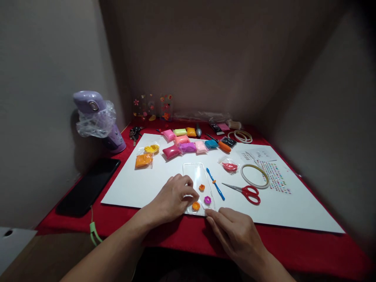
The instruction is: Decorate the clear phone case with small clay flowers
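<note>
My left hand [173,196] rests curled on the near-left edge of the clear phone case [197,176], fingertips touching it beside the orange clay flower [196,206], while my right hand [235,231] lies flat and loosely spread on the red bench [293,243], its fingertips just at the case's near end. The case lies on the white sheet [141,184], long axis running away from me, left hand nearer; blue tool [216,184] and red scissors [246,192] lie to its right.

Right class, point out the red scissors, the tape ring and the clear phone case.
red scissors [248,192], head view, on the handles.
tape ring [245,178], head view, on its left rim.
clear phone case [196,173], head view, on its bare upper part.
</note>
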Demonstrator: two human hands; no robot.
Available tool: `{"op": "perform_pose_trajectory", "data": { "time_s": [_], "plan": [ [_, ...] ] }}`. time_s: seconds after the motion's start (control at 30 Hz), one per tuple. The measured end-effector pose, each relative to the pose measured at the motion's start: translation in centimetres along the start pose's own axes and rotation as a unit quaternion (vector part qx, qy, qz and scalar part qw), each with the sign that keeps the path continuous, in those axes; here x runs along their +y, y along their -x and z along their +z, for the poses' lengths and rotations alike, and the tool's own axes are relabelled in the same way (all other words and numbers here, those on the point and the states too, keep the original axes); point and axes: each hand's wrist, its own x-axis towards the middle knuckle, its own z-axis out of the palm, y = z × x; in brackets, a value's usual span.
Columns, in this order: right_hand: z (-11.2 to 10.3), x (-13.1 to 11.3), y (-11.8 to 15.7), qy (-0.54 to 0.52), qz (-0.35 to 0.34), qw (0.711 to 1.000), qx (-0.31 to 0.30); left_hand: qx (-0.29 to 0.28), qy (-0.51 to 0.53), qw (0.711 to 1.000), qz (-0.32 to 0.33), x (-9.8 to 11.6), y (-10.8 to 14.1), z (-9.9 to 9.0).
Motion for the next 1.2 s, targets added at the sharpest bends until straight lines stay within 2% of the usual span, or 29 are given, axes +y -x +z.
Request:
{"op": "perform_pose_trajectory", "data": {
  "time_s": [0.23, 0.47, 0.73, 0.97, 1.2],
  "plan": [
    [0.19, -0.19, -0.35, 0.033, -0.004, 0.999, 0.002, 0.002, 0.0, 1.0, 0.0, 0.16, 0.05, -0.06],
    [-0.25, -0.21, -0.37, 0.0, -0.006, 1.0, 0.003, 0.001, -0.002, 1.0, -0.002, 0.07, -0.13, -0.07],
    [0.19, -0.04, -0.3, 0.026, 0.001, 1.0, -0.008, 0.0, -0.001, 1.0, -0.001, 0.16, 0.06, -0.12],
    [0.0, -0.06, -0.4, 0.023, -0.015, 0.999, 0.023, -0.002, 0.0, 1.0, -0.002, 0.21, -0.03, -0.22],
    [0.1, -0.11, -0.43, 0.033, -0.01, 0.999, 0.004, 0.008, -0.001, 1.0, 0.005, 0.05, 0.0, -0.01]
  ]
}}
